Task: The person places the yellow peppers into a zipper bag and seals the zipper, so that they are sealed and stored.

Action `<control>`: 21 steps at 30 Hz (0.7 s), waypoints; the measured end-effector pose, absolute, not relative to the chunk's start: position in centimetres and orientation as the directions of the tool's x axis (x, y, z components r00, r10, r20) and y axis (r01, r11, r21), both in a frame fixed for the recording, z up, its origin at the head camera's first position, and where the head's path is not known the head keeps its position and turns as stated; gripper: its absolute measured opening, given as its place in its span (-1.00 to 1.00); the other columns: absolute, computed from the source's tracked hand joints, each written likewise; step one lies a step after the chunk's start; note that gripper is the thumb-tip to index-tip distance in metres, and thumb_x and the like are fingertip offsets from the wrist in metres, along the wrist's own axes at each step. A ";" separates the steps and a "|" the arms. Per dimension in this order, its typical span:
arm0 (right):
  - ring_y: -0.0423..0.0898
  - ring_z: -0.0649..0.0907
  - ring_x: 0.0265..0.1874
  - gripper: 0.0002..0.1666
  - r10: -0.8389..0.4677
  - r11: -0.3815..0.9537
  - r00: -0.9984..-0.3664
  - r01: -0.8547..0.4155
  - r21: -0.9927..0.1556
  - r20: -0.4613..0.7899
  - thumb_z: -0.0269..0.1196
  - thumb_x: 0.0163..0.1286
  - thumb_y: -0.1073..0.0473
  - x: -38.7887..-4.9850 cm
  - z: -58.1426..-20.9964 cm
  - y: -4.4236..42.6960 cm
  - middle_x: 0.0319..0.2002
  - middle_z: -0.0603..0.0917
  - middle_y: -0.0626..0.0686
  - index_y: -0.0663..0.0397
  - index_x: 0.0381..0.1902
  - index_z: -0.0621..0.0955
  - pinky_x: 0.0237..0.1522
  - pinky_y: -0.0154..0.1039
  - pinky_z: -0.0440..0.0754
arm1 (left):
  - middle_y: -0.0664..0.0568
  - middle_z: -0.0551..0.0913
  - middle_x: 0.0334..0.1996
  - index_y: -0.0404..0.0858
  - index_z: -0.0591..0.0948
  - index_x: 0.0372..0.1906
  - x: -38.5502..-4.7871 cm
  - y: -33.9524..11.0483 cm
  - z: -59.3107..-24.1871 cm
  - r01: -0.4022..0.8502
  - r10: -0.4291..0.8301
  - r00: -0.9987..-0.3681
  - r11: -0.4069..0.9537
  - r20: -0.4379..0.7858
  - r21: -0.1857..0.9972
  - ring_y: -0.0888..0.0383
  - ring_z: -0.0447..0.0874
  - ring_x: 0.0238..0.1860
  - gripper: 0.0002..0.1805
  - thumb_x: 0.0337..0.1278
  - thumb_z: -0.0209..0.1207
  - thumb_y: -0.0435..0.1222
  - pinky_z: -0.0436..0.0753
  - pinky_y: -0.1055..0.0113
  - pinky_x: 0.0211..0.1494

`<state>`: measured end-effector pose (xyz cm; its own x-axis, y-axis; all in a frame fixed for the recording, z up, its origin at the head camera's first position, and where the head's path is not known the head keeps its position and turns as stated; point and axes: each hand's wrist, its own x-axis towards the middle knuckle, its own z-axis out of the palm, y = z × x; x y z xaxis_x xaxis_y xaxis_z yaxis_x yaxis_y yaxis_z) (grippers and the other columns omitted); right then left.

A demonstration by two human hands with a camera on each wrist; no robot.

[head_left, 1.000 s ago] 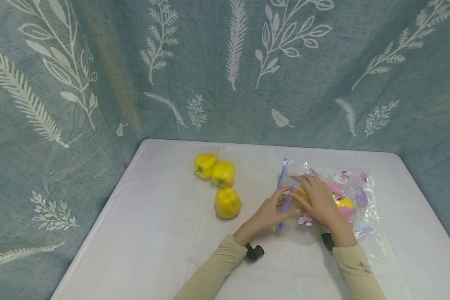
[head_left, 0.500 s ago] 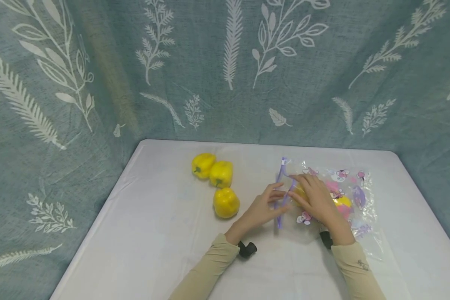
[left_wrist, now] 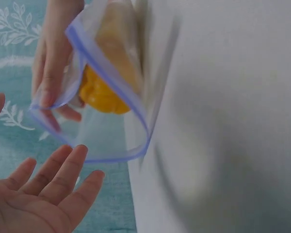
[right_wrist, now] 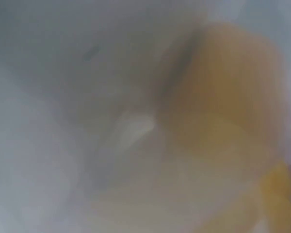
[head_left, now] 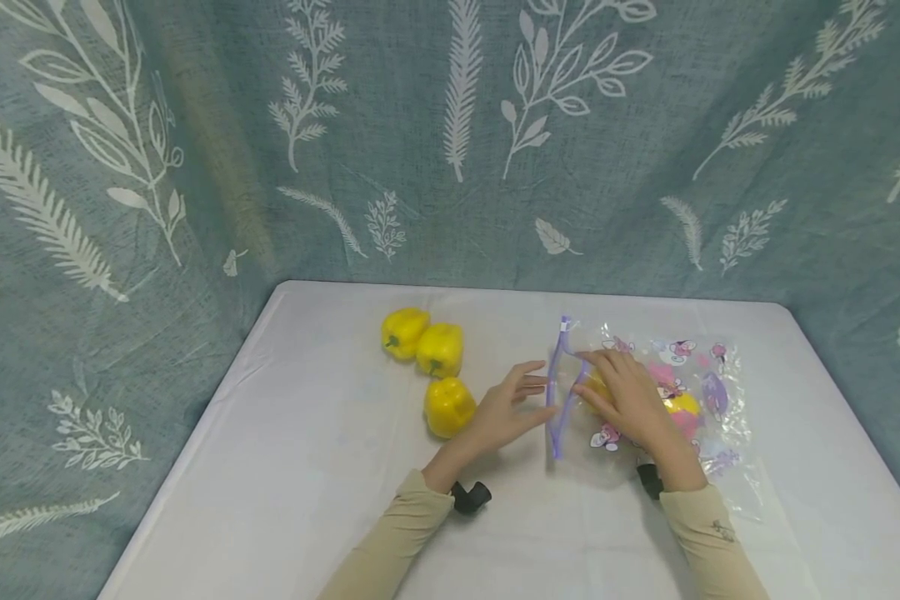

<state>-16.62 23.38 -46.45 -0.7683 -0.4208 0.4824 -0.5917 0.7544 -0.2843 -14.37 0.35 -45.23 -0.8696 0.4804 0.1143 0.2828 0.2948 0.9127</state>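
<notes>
- So the see-through zip bag (head_left: pixel 714 397) is lying on the right part of the tabletop (head_left: pixel 307 467), with its purple rim (left_wrist: pixel 111 81) gaping to the left.
- Right grip (head_left: pixel 624 396) is pinching the bag near that rim. It also blocks a good chunk of the bag from above.
- Left grip (head_left: pixel 504 412) isn't holding anything: fingers apart, right by the bag's mouth. Can't tell if a fingertip brushes the rim.
- Loose stuff over on the left: a back pepper (head_left: pixel 405 333) and a middle pepper (head_left: pixel 440 350) side by side, then a front pepper (head_left: pixel 447 407) whose edge is covered by the left grip in the head view.
- A black gadget (head_left: pixel 471 497) pokes out by the left wrist, another (head_left: pixel 650 481) by the right. Teal leafy curtain (head_left: pixel 420 217) behind it all.
- Left wrist view is the useful one: it looks straight into the mouth and shows a bagged pepper (left_wrist: pixel 102 92) just inside. From the head it's mostly yellow bits behind cartoon prints.
- Right wrist view is basically mush, just an orange-yellow blur (right_wrist: pixel 228 87). Can't make out any fingers there.
</notes>
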 end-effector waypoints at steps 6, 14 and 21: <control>0.06 0.48 0.02 -0.42 -0.414 0.756 -0.774 -0.586 -0.293 0.479 0.26 0.22 -0.04 -16.6 -46.3 23.2 0.00 0.53 0.07 -0.01 0.18 0.45 0.02 0.05 0.45 | -0.22 0.40 0.23 -0.23 0.20 0.33 -13.2 -1.2 -42.3 0.259 0.496 -0.863 0.265 0.099 0.929 -0.06 0.40 0.24 -0.38 0.20 0.15 -0.29 0.32 0.09 0.35; 0.06 0.47 0.02 -0.43 -0.414 0.760 -0.779 -0.580 -0.293 0.470 0.25 0.23 -0.03 -16.6 -46.3 23.2 -0.01 0.53 0.07 -0.01 0.18 0.44 0.02 0.06 0.45 | -0.26 0.42 0.20 -0.38 0.28 0.26 -12.9 -3.3 -40.4 0.364 0.523 -0.829 0.229 0.201 0.903 -0.12 0.42 0.21 -0.44 0.18 0.15 -0.37 0.33 0.13 0.34; 0.06 0.47 0.03 -0.42 -0.414 0.764 -0.785 -0.575 -0.293 0.460 0.23 0.25 -0.06 -16.7 -46.5 23.2 0.00 0.52 0.07 -0.02 0.18 0.44 -0.01 0.05 0.45 | -0.21 0.40 0.21 -0.32 0.31 0.26 -14.2 -5.2 -42.0 0.382 0.514 -0.831 0.251 0.212 0.889 -0.06 0.40 0.23 -0.45 0.17 0.16 -0.35 0.31 0.16 0.35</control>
